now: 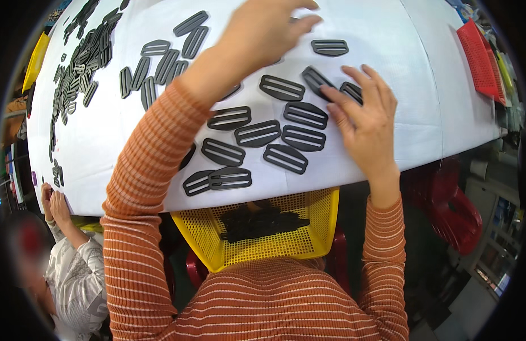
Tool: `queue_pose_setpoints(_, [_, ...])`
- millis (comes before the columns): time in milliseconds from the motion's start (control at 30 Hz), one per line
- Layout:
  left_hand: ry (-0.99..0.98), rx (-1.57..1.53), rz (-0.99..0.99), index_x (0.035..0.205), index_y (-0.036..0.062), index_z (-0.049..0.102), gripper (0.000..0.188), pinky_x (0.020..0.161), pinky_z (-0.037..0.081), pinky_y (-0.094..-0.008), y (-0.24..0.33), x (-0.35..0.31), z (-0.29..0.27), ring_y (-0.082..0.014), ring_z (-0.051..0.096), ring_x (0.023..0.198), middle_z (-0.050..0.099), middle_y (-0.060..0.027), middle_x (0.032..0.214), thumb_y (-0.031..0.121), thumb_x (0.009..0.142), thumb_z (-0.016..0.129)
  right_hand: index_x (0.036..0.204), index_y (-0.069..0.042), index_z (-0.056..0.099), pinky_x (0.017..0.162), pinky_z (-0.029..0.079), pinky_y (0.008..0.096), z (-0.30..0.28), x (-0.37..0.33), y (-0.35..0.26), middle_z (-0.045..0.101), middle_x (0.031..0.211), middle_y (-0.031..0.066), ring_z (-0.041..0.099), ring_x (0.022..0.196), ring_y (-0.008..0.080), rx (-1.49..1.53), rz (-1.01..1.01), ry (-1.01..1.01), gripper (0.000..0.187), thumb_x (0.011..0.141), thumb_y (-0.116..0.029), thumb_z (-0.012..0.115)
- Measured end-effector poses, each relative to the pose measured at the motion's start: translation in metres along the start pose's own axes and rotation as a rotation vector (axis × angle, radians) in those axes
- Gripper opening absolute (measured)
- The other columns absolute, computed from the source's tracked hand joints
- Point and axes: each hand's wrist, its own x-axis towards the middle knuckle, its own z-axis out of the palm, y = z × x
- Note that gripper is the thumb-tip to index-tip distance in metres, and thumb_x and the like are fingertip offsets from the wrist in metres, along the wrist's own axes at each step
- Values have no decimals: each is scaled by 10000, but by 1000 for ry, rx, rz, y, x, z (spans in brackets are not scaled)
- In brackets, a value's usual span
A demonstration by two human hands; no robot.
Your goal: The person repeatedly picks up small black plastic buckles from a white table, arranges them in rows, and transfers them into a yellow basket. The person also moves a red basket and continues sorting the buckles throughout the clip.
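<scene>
Black plastic strap slides, each a flat elongated piece with slots, lie scattered on the white tabletop in front of me. My left hand reaches over them to the far side, thumb and a finger apart. A dark piece partly shows behind that thumb. To the right, my right hand has its fingers spread. One of its fingertips is at the lower end of a tilted strap slide; another slide is partly covered by the fingers. My left forearm hides some of the slides beneath it.
A yellow mesh basket holding black pieces sits between me and the table edge. At the far left is a dense pile of strap slides. Another person's hands are at the left edge. A red basket stands at the right.
</scene>
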Motion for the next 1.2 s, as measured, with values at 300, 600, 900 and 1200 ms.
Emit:
queue_pose_setpoints(300, [111, 119, -308, 1206, 99, 699, 318, 881, 497, -336, -2, -151, -116, -230, 629, 1120, 685, -103, 1196, 85, 888, 690, 1171, -185, 724, 1101, 245, 548, 4, -18, -19, 535, 1375, 71, 406, 1333, 336, 157, 62, -12, 402, 812, -360, 764])
queue_pose_setpoints(600, [81, 175, -472, 1418, 49, 500, 705, 1158, 299, -460, 53, -230, -109, -339, 355, 1425, 461, -167, 1476, 179, 784, 781, 1204, -268, 716, 1163, 108, 600, 2, -30, -75, 473, 1451, 94, 310, 1422, 356, 174, 51, -140, 477, 773, -466, 765])
queue_pose_setpoints(900, [16, 103, -479, 1505, 129, 385, 992, 1183, 197, -569, 57, -244, -89, -397, 170, 1491, 300, -154, 1578, 362, 672, 871, 1222, -279, 708, 1195, -51, 561, 1, -46, -89, 480, 1484, 73, 257, 1466, 322, 161, -38, -180, 502, 852, -603, 607])
queue_pose_setpoints(1200, [-248, 248, -406, 1552, 111, 288, 1197, 1210, 79, -556, 63, -240, -86, -367, 129, 1515, 259, -135, 1614, 714, 614, 725, 1374, -310, 589, 1155, -125, 626, 3, -63, -69, 372, 1574, 51, 201, 1502, 318, 1, 11, -288, 698, 863, -745, 397])
